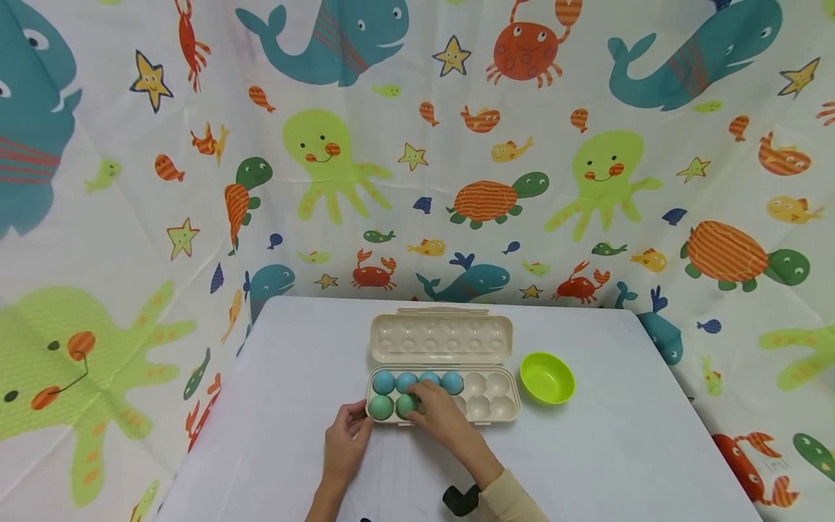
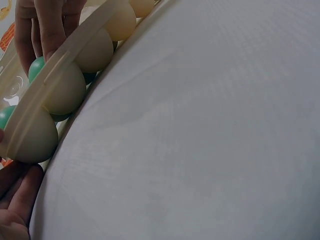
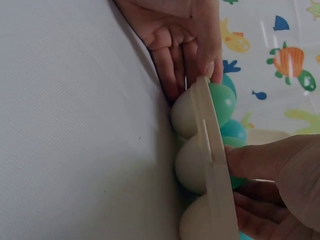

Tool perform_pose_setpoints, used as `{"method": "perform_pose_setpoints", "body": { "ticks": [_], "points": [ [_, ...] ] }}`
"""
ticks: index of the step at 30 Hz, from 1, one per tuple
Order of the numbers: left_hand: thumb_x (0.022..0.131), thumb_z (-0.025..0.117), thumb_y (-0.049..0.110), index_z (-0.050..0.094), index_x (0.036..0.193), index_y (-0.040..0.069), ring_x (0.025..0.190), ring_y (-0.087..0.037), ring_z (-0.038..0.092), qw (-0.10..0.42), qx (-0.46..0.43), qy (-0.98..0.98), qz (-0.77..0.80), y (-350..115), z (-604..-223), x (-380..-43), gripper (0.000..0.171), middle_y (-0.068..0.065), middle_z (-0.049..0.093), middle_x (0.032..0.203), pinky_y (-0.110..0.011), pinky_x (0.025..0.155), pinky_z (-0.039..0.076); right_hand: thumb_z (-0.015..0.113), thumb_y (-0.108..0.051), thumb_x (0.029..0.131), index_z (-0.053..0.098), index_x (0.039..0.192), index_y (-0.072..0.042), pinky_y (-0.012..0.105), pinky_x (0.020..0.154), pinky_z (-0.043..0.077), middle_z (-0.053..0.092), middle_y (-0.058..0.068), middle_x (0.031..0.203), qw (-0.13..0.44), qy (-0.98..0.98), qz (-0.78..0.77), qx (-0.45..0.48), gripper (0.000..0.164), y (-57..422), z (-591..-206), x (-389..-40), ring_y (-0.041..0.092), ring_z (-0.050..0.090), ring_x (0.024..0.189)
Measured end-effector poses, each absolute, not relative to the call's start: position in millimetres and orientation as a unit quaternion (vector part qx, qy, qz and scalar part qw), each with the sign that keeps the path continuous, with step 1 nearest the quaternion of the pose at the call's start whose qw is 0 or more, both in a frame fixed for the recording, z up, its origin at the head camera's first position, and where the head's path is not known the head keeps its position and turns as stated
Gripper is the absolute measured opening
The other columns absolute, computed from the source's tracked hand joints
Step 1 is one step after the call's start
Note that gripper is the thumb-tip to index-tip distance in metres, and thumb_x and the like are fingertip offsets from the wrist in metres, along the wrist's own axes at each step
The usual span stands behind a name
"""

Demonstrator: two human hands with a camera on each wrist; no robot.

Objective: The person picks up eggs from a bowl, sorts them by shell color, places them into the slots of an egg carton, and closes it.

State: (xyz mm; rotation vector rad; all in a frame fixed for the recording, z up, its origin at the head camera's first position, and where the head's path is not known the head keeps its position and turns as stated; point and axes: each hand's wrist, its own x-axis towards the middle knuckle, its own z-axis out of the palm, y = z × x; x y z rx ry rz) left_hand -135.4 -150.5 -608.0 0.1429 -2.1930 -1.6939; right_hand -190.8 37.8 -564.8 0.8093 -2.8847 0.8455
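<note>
An open beige egg carton (image 1: 502,407) lies on the table, its lid (image 1: 441,338) folded back. Several blue eggs (image 1: 383,381) fill cups of the back row from the left. Two green eggs are in the front row's left cups. My left hand (image 1: 346,444) grips the carton's left end, thumb at the rim beside the first green egg (image 1: 381,407). With thumb and fingers, my right hand (image 1: 446,419) pinches the second green egg (image 1: 405,406) at its cup. That hand partly covers the eggs and cups behind it. The right wrist view shows its thumb (image 3: 255,161) against the egg.
A lime-green bowl (image 1: 548,378) stands just right of the carton, nothing visible inside. Cups at the carton's right end hold no eggs. A white cloth covers the table (image 1: 607,449). Behind hangs a sea-animal curtain (image 1: 365,152). A black device (image 1: 460,500) sits by the right wrist.
</note>
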Motion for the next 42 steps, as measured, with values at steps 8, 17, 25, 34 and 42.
{"method": "perform_pose_setpoints", "body": {
  "ticks": [8, 17, 25, 34, 42],
  "points": [
    [0.085, 0.070, -0.009, 0.063, 0.114, -0.006, 0.098, -0.022, 0.073, 0.185, 0.053, -0.769, -0.610, -153.1, -625.7, -139.2, 0.030, -0.023, 0.072, 0.112, -0.008, 0.082, 0.056, 0.080, -0.015, 0.086, 0.066, 0.121, -0.008, 0.026, 0.084, 0.059, 0.066, 0.007, 0.116, 0.012, -0.929, 0.255, 0.270, 0.038, 36.9, -562.6, -189.3, 0.019, 0.065, 0.104],
    [0.085, 0.070, -0.010, 0.063, 0.114, -0.008, 0.097, -0.021, 0.073, 0.185, 0.057, -0.771, -0.607, -153.0, -624.9, -140.0, 0.030, -0.024, 0.072, 0.112, -0.009, 0.081, 0.057, 0.078, -0.013, 0.087, 0.065, 0.121, -0.008, 0.023, 0.080, 0.058, 0.066, 0.005, 0.112, 0.008, -0.929, 0.249, 0.275, 0.037, 39.7, -558.6, -188.9, 0.016, 0.064, 0.099],
    [0.086, 0.069, -0.010, 0.063, 0.112, -0.012, 0.098, -0.034, 0.073, 0.172, 0.047, -0.781, -0.599, -150.7, -591.5, -128.1, 0.027, -0.026, 0.072, 0.111, -0.014, 0.082, 0.060, 0.068, -0.019, 0.096, 0.065, 0.121, -0.004, 0.034, 0.088, 0.061, 0.065, 0.009, 0.116, 0.029, -0.927, 0.259, 0.269, 0.029, 48.8, -538.5, -193.4, 0.023, 0.066, 0.105],
    [0.086, 0.069, -0.010, 0.063, 0.113, -0.011, 0.099, -0.036, 0.072, 0.183, 0.041, -0.774, -0.605, -150.4, -596.1, -128.7, 0.028, -0.026, 0.072, 0.111, -0.013, 0.082, 0.059, 0.070, -0.017, 0.095, 0.064, 0.123, -0.002, 0.045, 0.101, 0.055, 0.062, 0.015, 0.123, 0.205, -0.913, 0.278, 0.216, 0.033, 86.4, -507.1, -231.7, 0.031, 0.057, 0.118],
    [0.089, 0.067, -0.008, 0.061, 0.119, -0.007, 0.106, -0.034, 0.071, 0.175, 0.070, -0.781, -0.595, -152.6, -630.2, -140.6, 0.031, -0.025, 0.070, 0.119, -0.010, 0.087, 0.057, 0.057, -0.021, 0.103, 0.057, 0.130, 0.006, 0.059, 0.115, 0.041, 0.046, 0.027, 0.144, 0.231, -0.915, 0.313, 0.110, 0.039, 134.2, -497.3, -272.0, 0.045, 0.041, 0.135]
  ]
}}
